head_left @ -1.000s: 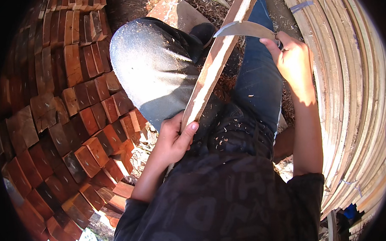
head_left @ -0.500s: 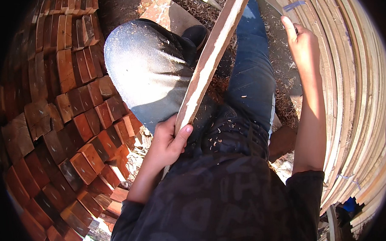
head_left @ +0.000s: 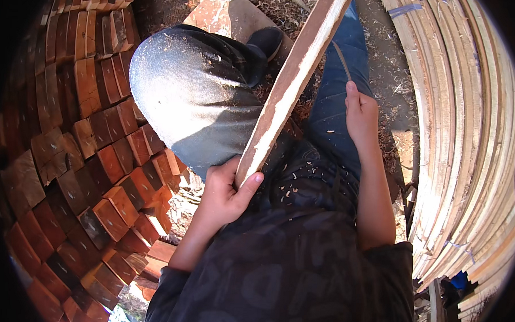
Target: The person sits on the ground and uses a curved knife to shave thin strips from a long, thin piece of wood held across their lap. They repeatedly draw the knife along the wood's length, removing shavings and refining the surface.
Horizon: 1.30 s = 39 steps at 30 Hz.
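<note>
My left hand (head_left: 225, 191) is wrapped round the lower end of a long wooden strip (head_left: 285, 88), the thumb lying on top. The strip slants up and away to the right across my lap, past the far edge of the picture. Its face is dark brown, and a rough pale cut band runs along its right side. Closed in a fist, my right hand (head_left: 362, 116) holds a long-bladed knife (head_left: 341, 59) to the right of the strip. The thin, slightly curved blade points toward the strip, apart from my fist; the handle is hidden in my fingers.
Stacked reddish-brown wooden blocks (head_left: 111, 218) rise on the left. Long pale wooden slats (head_left: 440, 133), bundled with blue ties, stand on the right. Shavings lie on my jeans (head_left: 181, 84) and the ground (head_left: 385, 69). A flat board (head_left: 228, 15) lies beyond my bent knee.
My right hand has come down and inward with the knife, from beside the slats toward the strip. The left hand still grips the strip in nearly the same place.
</note>
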### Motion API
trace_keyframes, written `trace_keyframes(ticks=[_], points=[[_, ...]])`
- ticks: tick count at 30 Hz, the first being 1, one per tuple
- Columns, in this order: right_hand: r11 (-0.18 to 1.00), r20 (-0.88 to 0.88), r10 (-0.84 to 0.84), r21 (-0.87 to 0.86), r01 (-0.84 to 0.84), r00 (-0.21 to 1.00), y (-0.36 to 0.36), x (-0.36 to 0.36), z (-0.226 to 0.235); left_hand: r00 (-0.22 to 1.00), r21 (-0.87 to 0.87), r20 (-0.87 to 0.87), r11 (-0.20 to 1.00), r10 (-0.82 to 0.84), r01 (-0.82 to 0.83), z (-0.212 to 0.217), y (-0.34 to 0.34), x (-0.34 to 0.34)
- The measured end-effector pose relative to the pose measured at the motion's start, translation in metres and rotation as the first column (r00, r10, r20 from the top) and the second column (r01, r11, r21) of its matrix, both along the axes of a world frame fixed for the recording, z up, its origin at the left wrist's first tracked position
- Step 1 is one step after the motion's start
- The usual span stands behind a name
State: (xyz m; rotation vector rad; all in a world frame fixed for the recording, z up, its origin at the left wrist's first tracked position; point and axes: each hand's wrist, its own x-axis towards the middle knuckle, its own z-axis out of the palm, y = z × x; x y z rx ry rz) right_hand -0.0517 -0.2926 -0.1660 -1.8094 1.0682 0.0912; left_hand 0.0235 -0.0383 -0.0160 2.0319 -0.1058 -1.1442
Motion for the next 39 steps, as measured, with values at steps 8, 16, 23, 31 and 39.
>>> trace_keyframes(ticks=[8, 16, 23, 31, 39], points=[[0.962, 0.187, 0.235, -0.186, -0.2, 0.954, -0.008, -0.005, 0.065, 0.989, 0.015, 0.147, 1.0, 0.013, -0.015, -0.007, -0.006, -0.007], [0.757, 0.048, 0.538, -0.467, -0.457, 0.842, 0.003, 0.013, 0.103, 0.965, 0.017, 0.254, 0.998, -0.058, 0.055, -0.005, -0.011, -0.003], [0.617, -0.071, 0.571, -0.619, -0.485, 0.818, -0.001, 0.018, 0.096, 0.912, -0.003, 0.4, 0.995, -0.095, 0.104, -0.013, -0.009, -0.007], [0.496, -0.084, 0.587, -0.749, -0.44, 0.805, -0.018, 0.028, 0.09, 0.934, -0.039, 0.356, 0.998, -0.039, 0.056, -0.013, -0.011, -0.007], [0.484, -0.07, 0.579, -0.772, -0.411, 0.812, -0.028, 0.03, 0.081, 0.951, -0.01, 0.305, 0.998, -0.056, 0.062, -0.009, -0.01, -0.005]])
